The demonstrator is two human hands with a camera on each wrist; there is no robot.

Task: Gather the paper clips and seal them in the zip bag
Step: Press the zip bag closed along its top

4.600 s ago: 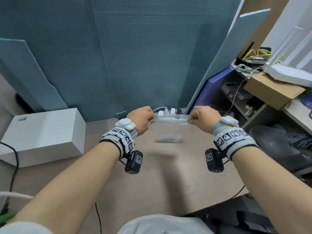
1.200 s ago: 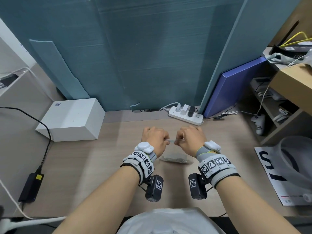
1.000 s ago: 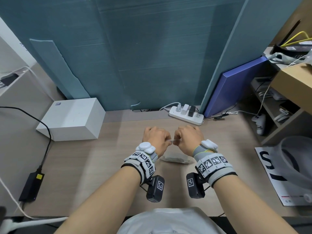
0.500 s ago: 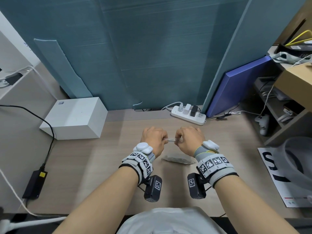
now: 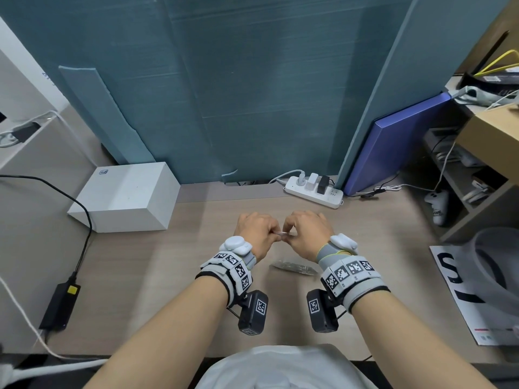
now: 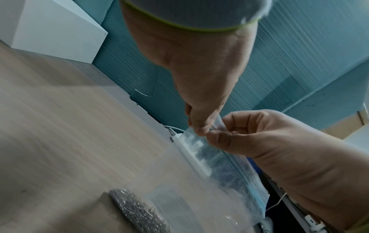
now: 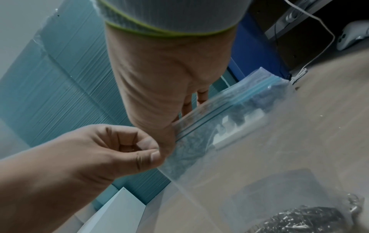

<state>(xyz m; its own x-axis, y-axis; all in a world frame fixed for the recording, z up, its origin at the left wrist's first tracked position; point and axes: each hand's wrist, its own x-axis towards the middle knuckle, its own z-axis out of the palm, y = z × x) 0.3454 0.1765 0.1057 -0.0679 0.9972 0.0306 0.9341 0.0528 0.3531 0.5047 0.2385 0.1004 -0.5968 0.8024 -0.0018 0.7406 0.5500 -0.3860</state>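
A clear zip bag (image 6: 199, 181) with a blue zip strip (image 7: 247, 93) hangs from both hands over the wooden desk (image 5: 157, 276). A grey heap of paper clips (image 5: 293, 268) fills its bottom, which lies on the desk. My left hand (image 5: 268, 233) pinches the top strip between thumb and forefinger. My right hand (image 5: 293, 234) pinches the same strip right beside it, thumbs nearly touching. The left wrist view shows the clips (image 6: 137, 211) low down. In the right wrist view the clips (image 7: 309, 220) sit at the lower right. Whether the zip is closed cannot be seen.
A white box (image 5: 126, 197) stands at the back left and a power strip (image 5: 314, 189) at the back centre. A blue board (image 5: 393, 144) leans at the right. A black adapter (image 5: 60, 304) lies left, a printed sheet (image 5: 463, 290) right.
The bag was held up by its two top corners with hands wide apart. It has come down to the desk, and both hands now pinch close together at the strip.
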